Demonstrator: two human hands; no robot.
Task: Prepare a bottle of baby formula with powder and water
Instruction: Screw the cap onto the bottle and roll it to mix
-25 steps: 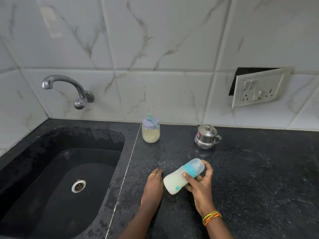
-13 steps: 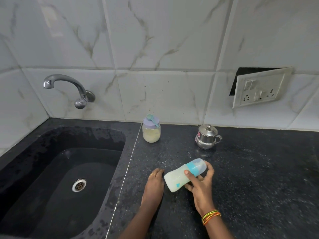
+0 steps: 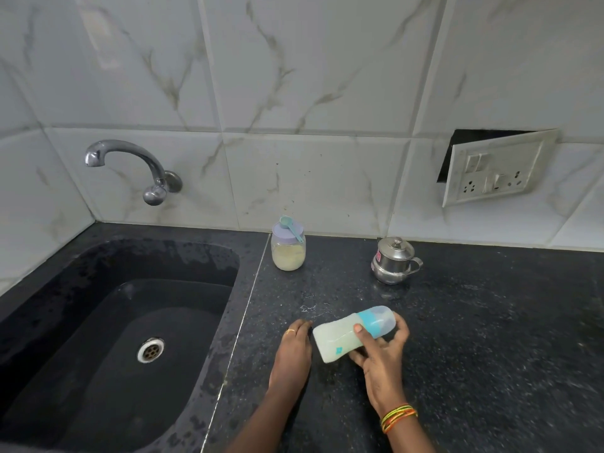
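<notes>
A baby bottle [image 3: 340, 341] filled with milky liquid, with a blue collar and a clear cap, is tilted almost flat, its cap end pointing up and right. My right hand [image 3: 382, 358] grips it around the collar, thumb on top. My left hand [image 3: 292, 351] rests flat on the black counter [image 3: 490, 338] just left of the bottle's base, holding nothing. At the back stands a glass jar of pale powder [image 3: 289, 253] with a lilac lid, and a teal scoop [image 3: 291, 227] lies on that lid.
A small steel pot with lid and spout [image 3: 394, 261] stands behind the bottle to the right. A black sink [image 3: 124, 322] with a drain fills the left, under a wall tap [image 3: 130, 165]. A loose socket plate [image 3: 496, 170] hangs on the tiled wall.
The bottle stays in my right hand and shifts only slightly in tilt, its cap end dropping a little. My left hand has stayed on the counter.
</notes>
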